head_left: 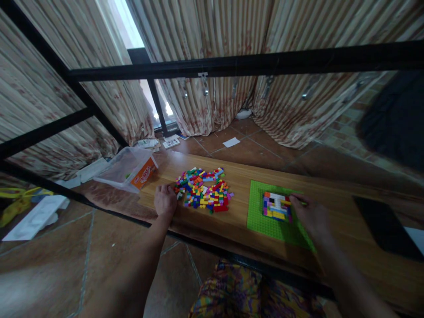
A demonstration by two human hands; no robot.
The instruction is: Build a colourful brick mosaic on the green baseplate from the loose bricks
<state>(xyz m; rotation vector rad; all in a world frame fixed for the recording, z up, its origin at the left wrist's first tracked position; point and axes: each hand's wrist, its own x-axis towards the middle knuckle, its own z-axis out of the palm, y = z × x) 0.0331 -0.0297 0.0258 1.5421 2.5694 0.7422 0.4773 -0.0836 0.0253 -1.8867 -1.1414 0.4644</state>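
Observation:
A green baseplate (255, 207) lies on the wooden bench, bearing a low square build of multicoloured toy bricks (276, 206). At the right edge of this build is my right hand (308, 214), its fingers pinched together. Whether a brick sits between those fingertips cannot be made out. My left hand (165, 200) rests at the left edge of a loose pile of toy bricks (205, 190), fingers curled in and touching or very near the closest bricks. What it may hold is hidden.
On the bench's left end, a clear plastic box (121, 168) with an orange label stands tilted. A dark flat panel (387, 225) lies at the right. A black metal bar (232, 66) crosses beyond the bench, before striped curtains (212, 101). Paper (231, 142) lies on the tiled floor.

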